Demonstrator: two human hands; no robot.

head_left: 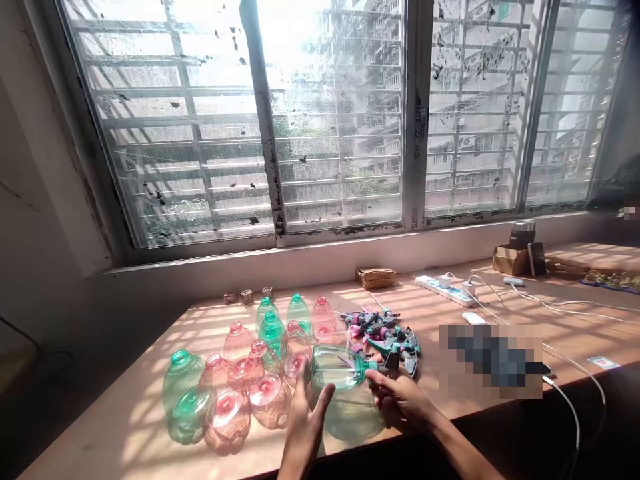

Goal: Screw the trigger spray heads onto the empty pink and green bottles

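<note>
Holding green bottle [334, 368] sideways above surface [127, 423]: cupping base end with left fingers [327, 396], pinching spray head [391, 364] by collar with right fingers [381, 380], near upright bottles [272, 332].

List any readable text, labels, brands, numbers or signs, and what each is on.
None legible.
Small card at right: any print too small to read.
Power strip: any markings too small to read.
Held green bottle: no lettering visible.
Pixelated patch: unreadable.
</note>
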